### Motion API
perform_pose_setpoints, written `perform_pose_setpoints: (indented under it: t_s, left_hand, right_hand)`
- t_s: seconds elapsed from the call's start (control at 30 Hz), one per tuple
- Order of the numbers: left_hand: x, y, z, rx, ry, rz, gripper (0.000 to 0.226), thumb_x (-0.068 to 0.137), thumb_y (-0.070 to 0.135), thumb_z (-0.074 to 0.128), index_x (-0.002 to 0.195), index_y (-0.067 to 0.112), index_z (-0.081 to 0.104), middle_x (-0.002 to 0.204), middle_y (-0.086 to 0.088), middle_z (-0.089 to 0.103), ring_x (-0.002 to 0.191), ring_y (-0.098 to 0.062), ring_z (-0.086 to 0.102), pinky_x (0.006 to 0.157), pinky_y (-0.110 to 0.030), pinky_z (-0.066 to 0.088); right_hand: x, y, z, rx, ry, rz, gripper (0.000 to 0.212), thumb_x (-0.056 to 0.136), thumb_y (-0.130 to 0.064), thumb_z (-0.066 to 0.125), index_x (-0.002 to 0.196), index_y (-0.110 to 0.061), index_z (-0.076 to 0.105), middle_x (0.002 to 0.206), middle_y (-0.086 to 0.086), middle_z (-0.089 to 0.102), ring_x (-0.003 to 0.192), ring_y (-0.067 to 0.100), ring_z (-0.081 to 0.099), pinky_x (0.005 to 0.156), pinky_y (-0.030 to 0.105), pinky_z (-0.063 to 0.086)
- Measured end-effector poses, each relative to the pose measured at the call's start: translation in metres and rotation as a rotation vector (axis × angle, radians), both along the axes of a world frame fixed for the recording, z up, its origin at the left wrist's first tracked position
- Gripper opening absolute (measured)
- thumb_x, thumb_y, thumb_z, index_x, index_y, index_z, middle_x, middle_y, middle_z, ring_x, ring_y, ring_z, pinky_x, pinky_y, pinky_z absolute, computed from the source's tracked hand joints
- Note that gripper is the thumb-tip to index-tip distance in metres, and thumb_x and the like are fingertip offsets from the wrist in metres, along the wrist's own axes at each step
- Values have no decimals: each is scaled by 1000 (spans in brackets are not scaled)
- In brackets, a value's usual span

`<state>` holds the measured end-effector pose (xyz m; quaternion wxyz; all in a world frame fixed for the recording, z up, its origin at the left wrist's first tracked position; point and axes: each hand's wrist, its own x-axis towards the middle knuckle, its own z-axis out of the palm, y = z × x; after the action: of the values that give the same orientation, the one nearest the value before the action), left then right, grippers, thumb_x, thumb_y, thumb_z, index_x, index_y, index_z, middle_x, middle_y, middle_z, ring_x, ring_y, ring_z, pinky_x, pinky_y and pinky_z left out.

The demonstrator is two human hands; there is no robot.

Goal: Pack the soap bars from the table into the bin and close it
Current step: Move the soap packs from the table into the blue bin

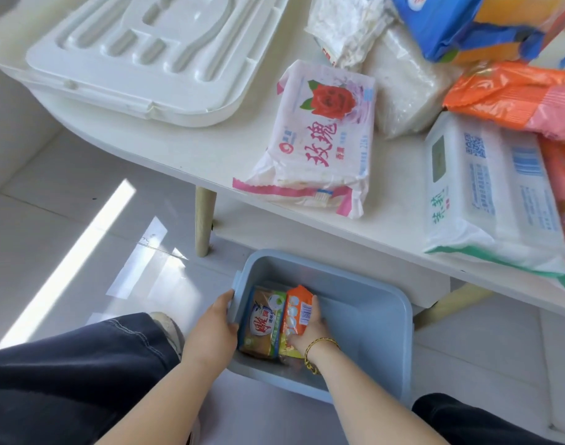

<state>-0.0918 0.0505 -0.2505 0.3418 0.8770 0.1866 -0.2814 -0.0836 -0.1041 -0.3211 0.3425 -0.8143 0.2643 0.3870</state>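
Note:
A light blue bin (368,319) stands open on the floor under the table edge. Inside, at its left side, a brown and green soap bar (263,322) lies next to an orange soap bar (299,311). My right hand (310,329) is inside the bin and grips the orange bar. My left hand (215,329) holds the bin's left rim. On the white table (191,155) lie a rose-print soap pack (319,139), a white and green soap pack (486,194) and orange packs (515,94). The white lid (146,53) rests at the table's far left.
More wrapped packs, blue (435,24) and white (403,88), are piled at the table's far right. A wooden table leg (204,216) stands just left of the bin. My dark trouser legs (75,374) flank the bin on the grey tiled floor.

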Motion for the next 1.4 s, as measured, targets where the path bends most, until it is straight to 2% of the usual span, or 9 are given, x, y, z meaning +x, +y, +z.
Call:
perform_pose_setpoints:
  t_s: [0.13, 0.27, 0.53, 0.83, 1.0, 1.1, 1.17, 1.27, 1.4]
  left_hand:
    - [0, -1, 2, -1, 3, -4, 55, 92, 6, 40, 142, 21, 23, 137, -9, 48, 116, -30, 52, 91, -35, 45]
    - [1, -1, 2, -3, 5, -7, 55, 92, 6, 41, 142, 22, 23, 137, -9, 48, 116, -29, 53, 89, -34, 46]
    - [3, -4, -1, 72, 26, -69, 55, 92, 6, 40, 142, 19, 19, 136, -10, 49, 114, -28, 54, 89, -35, 46]
    - [4, -6, -3, 96, 32, -77, 55, 92, 6, 40, 141, 20, 19, 132, -10, 52, 109, -27, 57, 81, -33, 48]
    - [3, -9, -1, 127, 25, -92, 56, 91, 3, 41, 140, 18, 20, 131, -11, 52, 108, -27, 57, 83, -33, 48]
    - [1, -9, 5, 164, 31, -128, 57, 91, 6, 41, 142, 20, 18, 135, -10, 48, 112, -26, 55, 86, -33, 48]
    - [0, -9, 15, 189, 19, -159, 55, 92, 10, 42, 142, 19, 20, 140, -8, 42, 121, -27, 47, 95, -37, 45]
    - [2, -14, 42, 173, -73, -133, 49, 93, 15, 41, 140, 18, 26, 146, -6, 35, 128, -26, 41, 101, -38, 40]
    - [6, -20, 93, 41, -313, -102, 36, 94, 17, 39, 130, 22, 44, 134, -2, 53, 117, -22, 54, 93, -32, 45]
  right_hand:
    - [7, -5, 3, 4, -69, -32, 78, 85, -13, 61, 146, -22, 12, 140, 13, 32, 127, 30, 43, 105, 39, 42]
    - [14, -4, 7, 98, -107, -16, 82, 86, -3, 56, 148, -22, 5, 150, 10, 18, 134, 27, 35, 103, 34, 41]
    - [13, 1, 3, 83, -71, 24, 57, 82, -9, 60, 135, -12, 38, 136, 14, 35, 121, 26, 46, 100, 30, 43]
    - [15, -7, 4, 100, -38, 96, 72, 89, -11, 54, 147, -18, 13, 148, 11, 22, 133, 25, 36, 107, 29, 35]
    - [6, -14, 7, 80, -143, -144, 73, 88, -13, 55, 148, -21, 13, 153, 10, 20, 137, 28, 34, 109, 41, 39]
    - [2, -16, 24, 4, -180, -166, 62, 91, -16, 52, 146, -16, 22, 150, 10, 26, 134, 28, 39, 106, 40, 43]
    - [2, -17, 48, -25, -193, -138, 49, 93, -17, 48, 140, -12, 34, 145, 11, 37, 129, 28, 46, 103, 36, 46]
    - [0, -15, 96, -38, -188, 53, 38, 94, -14, 41, 129, -3, 48, 136, 14, 52, 123, 27, 51, 101, 32, 43]
    - [-9, -5, 161, 12, -246, 230, 39, 91, -19, 44, 124, 0, 53, 127, 16, 60, 108, 28, 61, 94, 32, 49]
